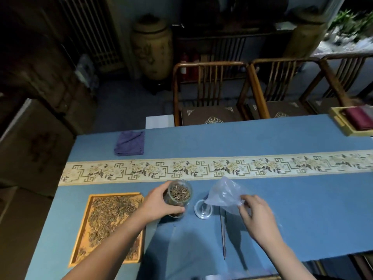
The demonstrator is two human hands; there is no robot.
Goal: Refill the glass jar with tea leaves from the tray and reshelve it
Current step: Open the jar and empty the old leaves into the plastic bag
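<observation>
Wooden tray (135,196) of loose tea leaves sits at the left, close enough for easy scooping. Just to its right the left hand (159,205) wraps around the glass jar (178,196), steadying it upright on the blue tablecloth (282,209); leaves reach near its open mouth. Its lid (203,209) lies beside it, above the tongs (223,235). The right hand (255,213) pinches a clear plastic bag (224,194), probably a liner before closing.
</observation>
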